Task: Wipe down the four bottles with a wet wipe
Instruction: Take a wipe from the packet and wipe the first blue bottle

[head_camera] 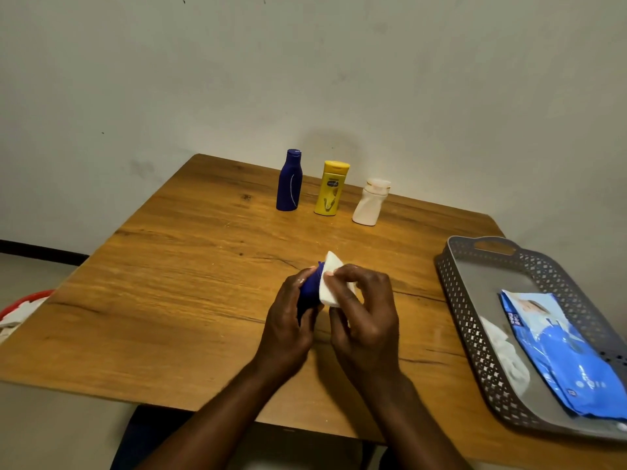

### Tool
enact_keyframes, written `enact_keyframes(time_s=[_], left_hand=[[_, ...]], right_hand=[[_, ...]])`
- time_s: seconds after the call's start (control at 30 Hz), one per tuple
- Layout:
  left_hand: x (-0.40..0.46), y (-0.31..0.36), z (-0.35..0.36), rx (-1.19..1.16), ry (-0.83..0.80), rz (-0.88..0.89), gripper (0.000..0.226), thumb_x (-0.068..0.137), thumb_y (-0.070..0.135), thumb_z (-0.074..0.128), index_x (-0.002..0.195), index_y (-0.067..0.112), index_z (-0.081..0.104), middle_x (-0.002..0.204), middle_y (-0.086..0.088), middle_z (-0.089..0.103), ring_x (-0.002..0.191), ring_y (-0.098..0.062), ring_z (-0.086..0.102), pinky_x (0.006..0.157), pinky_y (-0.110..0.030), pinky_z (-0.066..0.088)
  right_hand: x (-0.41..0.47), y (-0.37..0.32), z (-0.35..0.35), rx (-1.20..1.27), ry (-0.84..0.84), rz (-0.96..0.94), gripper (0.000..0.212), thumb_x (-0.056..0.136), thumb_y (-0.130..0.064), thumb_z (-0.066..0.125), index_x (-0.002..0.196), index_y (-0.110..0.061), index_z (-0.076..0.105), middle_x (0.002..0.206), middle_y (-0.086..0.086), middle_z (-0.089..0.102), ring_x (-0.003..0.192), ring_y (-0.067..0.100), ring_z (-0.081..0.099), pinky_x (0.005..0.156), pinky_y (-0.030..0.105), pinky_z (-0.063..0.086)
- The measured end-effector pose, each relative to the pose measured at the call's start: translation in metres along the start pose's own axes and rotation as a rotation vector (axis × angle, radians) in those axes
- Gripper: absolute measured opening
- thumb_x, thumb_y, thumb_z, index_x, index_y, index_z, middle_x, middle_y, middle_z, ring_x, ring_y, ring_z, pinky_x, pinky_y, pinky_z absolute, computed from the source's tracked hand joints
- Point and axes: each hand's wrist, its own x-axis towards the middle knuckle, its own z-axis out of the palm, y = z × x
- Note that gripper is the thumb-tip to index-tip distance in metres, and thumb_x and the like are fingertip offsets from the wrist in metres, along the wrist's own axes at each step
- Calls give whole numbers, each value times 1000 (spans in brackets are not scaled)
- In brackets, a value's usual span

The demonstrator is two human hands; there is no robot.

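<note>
Blue bottle [309,290] gripped in left hand [288,320], wipe [330,283] pressed by right hand [364,317]

Dim, warm indoor light; soft shadows on the wall [332,140] behind the bottles — wide-angle bending at the edges; slight blur throughout.

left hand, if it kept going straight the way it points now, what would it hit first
Likely the yellow bottle at the far edge; the left hand, gripping the small blue bottle, points up-table over bare wood. Depth is unclear.
</note>
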Motion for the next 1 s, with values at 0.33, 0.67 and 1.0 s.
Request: enact_keyframes(time_s=[0.33,0.67,1.0], left_hand=[[3,-2,1,-6,-22,27,62,84,-9,57,139,12,39,132,-6,50,123,-23,51,98,-36,48],[2,-1,-1,63,-38,76,57,85,-10,54,138,8,39,131,-9,49,118,-22,52,93,-21,46],[2,4,-1,106,-9,87,63,85,-5,54,136,25,34,128,-4,49,113,-2,48,91,-8,38]], right_hand=[[4,-1,2,-364,-142,-126,39,88,-14,56,125,-2,57,122,18,58,115,31,48,90,42,43],[9,-8,4,-335,-172,54,46,87,-8,36,126,4,57,116,23,62,106,31,57,80,35,54],[28,1,-12,151,21,572,31,91,5,50,118,-4,63,108,7,67,101,15,62,86,19,49]])
